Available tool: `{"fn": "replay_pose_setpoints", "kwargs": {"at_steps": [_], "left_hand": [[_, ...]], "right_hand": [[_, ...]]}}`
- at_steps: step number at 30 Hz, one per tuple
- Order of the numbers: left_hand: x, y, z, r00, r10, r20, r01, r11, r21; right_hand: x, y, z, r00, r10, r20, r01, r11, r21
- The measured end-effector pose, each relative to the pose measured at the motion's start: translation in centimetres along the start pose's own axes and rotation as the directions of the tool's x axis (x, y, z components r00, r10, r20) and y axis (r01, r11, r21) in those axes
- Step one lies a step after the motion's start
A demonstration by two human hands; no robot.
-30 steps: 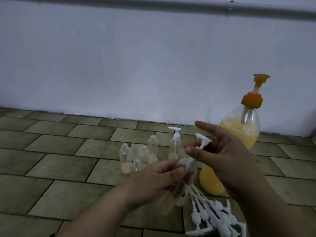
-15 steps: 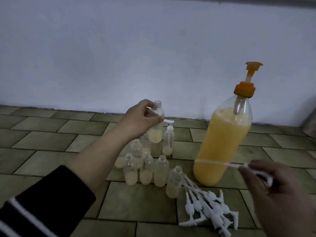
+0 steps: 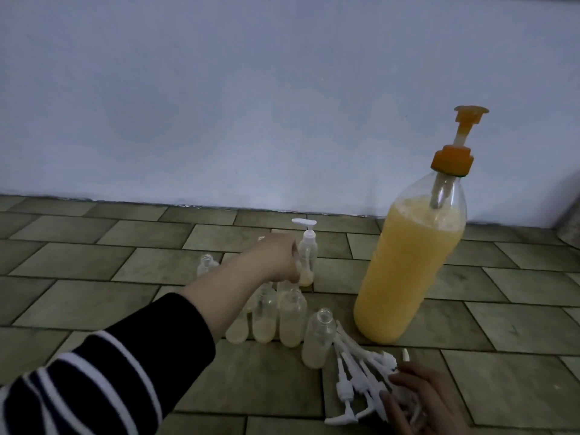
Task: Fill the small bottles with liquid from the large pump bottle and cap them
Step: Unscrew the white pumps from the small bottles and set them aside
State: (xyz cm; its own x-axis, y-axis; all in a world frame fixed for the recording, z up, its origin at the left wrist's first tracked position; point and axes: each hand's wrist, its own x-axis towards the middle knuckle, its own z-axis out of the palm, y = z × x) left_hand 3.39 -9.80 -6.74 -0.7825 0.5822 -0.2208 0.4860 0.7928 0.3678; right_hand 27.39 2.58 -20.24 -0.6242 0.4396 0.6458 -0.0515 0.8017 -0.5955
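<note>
The large pump bottle (image 3: 408,277), full of yellow liquid with an orange pump, stands on the tiled floor at the right. Left of it is a cluster of small clear bottles (image 3: 292,318), each with a little yellow liquid and open-necked, and one capped small bottle (image 3: 307,255) with a white pump. My left hand (image 3: 276,259) reaches into the back of the cluster beside the capped bottle, its fingers curled around a small bottle that it mostly hides. My right hand (image 3: 417,400) lies on the pile of white pump caps (image 3: 354,372), fingers curled over one.
A pale wall (image 3: 282,105) closes off the floor just behind the bottles. One open small bottle (image 3: 317,340) stands apart, touching the pump cap pile. A grey metal object (image 3: 572,221) shows at the far right edge.
My left hand has lowered the open small bottle from mid-air down into the cluster. My right hand has moved left and down onto the pile of pump caps.
</note>
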Motion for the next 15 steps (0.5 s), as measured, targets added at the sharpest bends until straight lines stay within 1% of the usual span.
{"fn": "replay_pose_setpoints", "kwargs": {"at_steps": [4, 8, 10, 12, 15], "left_hand": [[0.5, 0.1, 0.2, 0.998, -0.010, 0.055, 0.006, 0.997, 0.072], [0.8, 0.5, -0.4, 0.994, -0.026, 0.110, 0.015, 0.995, 0.100], [1.0, 1.0, -0.4, 0.998, 0.000, 0.069, -0.005, 0.997, 0.072], [1.3, 1.5, -0.4, 1.000, 0.010, -0.007, -0.010, 1.000, 0.004], [2.4, 1.7, 0.0, 0.995, -0.024, -0.096, 0.016, 0.996, -0.090]], "right_hand": [[0.2, -0.1, 0.0, 0.999, -0.035, -0.021, 0.035, 0.999, -0.012], [0.3, 0.1, 0.2, 0.997, -0.043, -0.063, 0.043, 0.999, -0.006], [0.2, 0.2, 0.3, 0.996, -0.043, -0.078, 0.042, 0.999, -0.017], [0.1, 0.4, 0.5, 0.995, -0.037, -0.093, 0.036, 0.999, -0.013], [0.1, 0.7, 0.7, 0.994, -0.038, -0.104, 0.038, 0.999, -0.003]]}}
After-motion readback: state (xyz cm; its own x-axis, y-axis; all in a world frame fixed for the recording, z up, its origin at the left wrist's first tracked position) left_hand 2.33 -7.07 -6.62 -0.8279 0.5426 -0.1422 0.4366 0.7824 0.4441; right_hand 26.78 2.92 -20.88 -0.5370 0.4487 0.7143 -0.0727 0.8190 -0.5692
